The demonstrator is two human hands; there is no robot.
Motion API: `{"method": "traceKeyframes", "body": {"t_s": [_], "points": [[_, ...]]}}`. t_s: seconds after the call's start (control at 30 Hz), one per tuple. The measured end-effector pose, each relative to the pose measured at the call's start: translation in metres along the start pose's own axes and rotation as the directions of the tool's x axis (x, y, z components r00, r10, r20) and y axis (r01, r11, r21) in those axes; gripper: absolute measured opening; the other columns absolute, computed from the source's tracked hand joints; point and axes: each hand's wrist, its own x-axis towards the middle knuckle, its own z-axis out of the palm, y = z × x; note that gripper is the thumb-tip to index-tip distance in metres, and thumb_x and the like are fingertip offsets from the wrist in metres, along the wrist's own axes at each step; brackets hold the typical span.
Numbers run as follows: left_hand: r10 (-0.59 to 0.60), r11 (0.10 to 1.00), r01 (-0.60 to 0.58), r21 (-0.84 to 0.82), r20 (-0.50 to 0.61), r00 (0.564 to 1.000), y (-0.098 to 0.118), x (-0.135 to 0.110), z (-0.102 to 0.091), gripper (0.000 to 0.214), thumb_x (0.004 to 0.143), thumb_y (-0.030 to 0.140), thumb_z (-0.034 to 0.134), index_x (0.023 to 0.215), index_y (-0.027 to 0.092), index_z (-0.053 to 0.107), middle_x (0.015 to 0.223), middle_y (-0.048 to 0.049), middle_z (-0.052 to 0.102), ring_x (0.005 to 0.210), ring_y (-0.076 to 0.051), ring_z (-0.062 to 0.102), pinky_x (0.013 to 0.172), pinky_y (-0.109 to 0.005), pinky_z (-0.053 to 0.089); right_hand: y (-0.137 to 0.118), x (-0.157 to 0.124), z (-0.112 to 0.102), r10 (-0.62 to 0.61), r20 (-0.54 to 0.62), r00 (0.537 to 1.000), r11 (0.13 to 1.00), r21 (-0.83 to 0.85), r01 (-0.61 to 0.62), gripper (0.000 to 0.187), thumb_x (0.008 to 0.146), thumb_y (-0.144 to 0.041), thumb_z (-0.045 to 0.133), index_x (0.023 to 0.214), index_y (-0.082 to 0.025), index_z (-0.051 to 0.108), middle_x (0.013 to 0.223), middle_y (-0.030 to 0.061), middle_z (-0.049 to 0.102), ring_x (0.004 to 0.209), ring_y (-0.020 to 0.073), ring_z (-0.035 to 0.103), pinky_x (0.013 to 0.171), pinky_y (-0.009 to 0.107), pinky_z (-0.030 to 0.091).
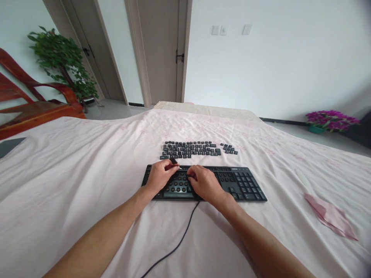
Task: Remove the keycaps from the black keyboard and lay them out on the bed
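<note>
A black keyboard (242, 179) lies on the cloth in front of me. Most keycaps are off its main block, where round switch spots show; the number pad at right still carries its keys. My left hand (160, 175) is closed over the keyboard's upper left, pinching a dark-handled tool (173, 160) with thin wires at its far end, which looks like a keycap puller. A small pale tip shows by those fingertips. My right hand (205, 181) rests over the middle of the keyboard, thumb and fingers pinched together; what they hold is hidden.
Loose black keycaps (191, 150) lie in rows beyond the keyboard, with a smaller group (230, 148) to their right. A black cable (183, 236) runs toward me. A folded pink cloth (332, 216) lies at right on the pale tablecloth (95, 166).
</note>
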Motion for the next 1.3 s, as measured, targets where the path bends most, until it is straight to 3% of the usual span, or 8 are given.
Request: {"method": "traceKeyframes", "body": {"t_s": [0.13,0.23,0.33,0.47,0.8,1.07,1.3], "points": [[-0.008,1.000,0.008,-0.022,0.012,1.000,0.008,0.000,-0.002,0.019,0.077,0.036,0.068,0.082,0.018,0.073,0.081,-0.0039,0.075,0.073,-0.019,0.069,0.067,-0.026,0.050,0.004,-0.001,-0.001,0.007,0.009,1.000,1.000,0.031,-0.008,0.013,0.076,-0.011,0.058,0.083,-0.021,0.063,0.082,0.0020,0.066,0.072,0.0154,0.059,0.066,0.025,0.040],[-0.008,1.000,0.008,-0.022,0.008,1.000,0.009,-0.001,-0.002,0.019,0.077,0.035,0.067,0.081,0.017,0.073,0.079,-0.0034,0.075,0.071,-0.019,0.068,0.065,-0.026,0.050,0.017,0.006,-0.006,0.084,0.006,0.996,0.991,0.100,-0.084,0.008,0.078,-0.018,0.060,0.083,-0.022,0.065,0.078,0.0005,0.068,0.071,0.0161,0.061,0.066,0.026,0.041],[0.000,1.000,0.001,-0.015,0.016,1.000,0.007,-0.001,-0.002,0.020,0.078,0.036,0.067,0.082,0.018,0.073,0.079,-0.0030,0.074,0.071,-0.018,0.067,0.065,-0.026,0.049,0.036,0.023,-0.015,0.173,-0.023,0.985,0.973,0.158,-0.167,0.007,0.077,-0.024,0.062,0.082,-0.021,0.067,0.077,0.0003,0.069,0.070,0.0164,0.062,0.065,0.026,0.042],[0.019,1.000,-0.019,-0.012,0.017,1.000,0.003,-0.001,-0.002,0.020,0.078,0.037,0.067,0.083,0.018,0.073,0.080,-0.0031,0.074,0.070,-0.018,0.067,0.066,-0.026,0.049,0.057,0.054,-0.021,0.240,-0.031,0.970,0.967,0.100,-0.236,0.010,0.075,-0.025,0.063,0.081,-0.021,0.069,0.073,0.0001,0.069,0.067,0.0160,0.061,0.060,0.025,0.039],[-0.012,1.000,0.012,-0.023,0.027,1.000,0.007,-0.001,-0.003,0.017,0.078,0.033,0.068,0.084,0.018,0.074,0.081,-0.0025,0.074,0.072,-0.017,0.067,0.068,-0.025,0.049,0.072,0.085,-0.003,0.271,0.009,0.963,0.955,-0.129,-0.267,0.014,0.077,-0.024,0.060,0.085,-0.024,0.072,0.083,0.0007,0.072,0.076,0.0164,0.062,0.063,0.024,0.037],[-0.009,0.999,0.009,-0.034,0.029,1.000,0.005,0.000,-0.002,0.018,0.078,0.033,0.068,0.085,0.018,0.074,0.082,-0.0024,0.075,0.073,-0.017,0.068,0.068,-0.025,0.049,0.076,0.089,0.001,0.270,0.029,0.963,0.953,-0.155,-0.262,0.016,0.077,-0.024,0.060,0.087,-0.024,0.073,0.085,0.0008,0.073,0.077,0.0171,0.063,0.063,0.023,0.039],[-0.003,1.000,0.004,-0.008,0.032,0.999,0.005,-0.001,-0.001,0.018,0.077,0.033,0.068,0.085,0.018,0.074,0.081,-0.0021,0.074,0.070,-0.016,0.066,0.066,-0.025,0.049,0.080,0.088,0.002,0.240,0.010,0.971,0.961,-0.144,-0.236,0.018,0.077,-0.022,0.062,0.090,-0.025,0.074,0.088,0.0011,0.074,0.084,0.0187,0.066,0.072,0.024,0.044]]}}
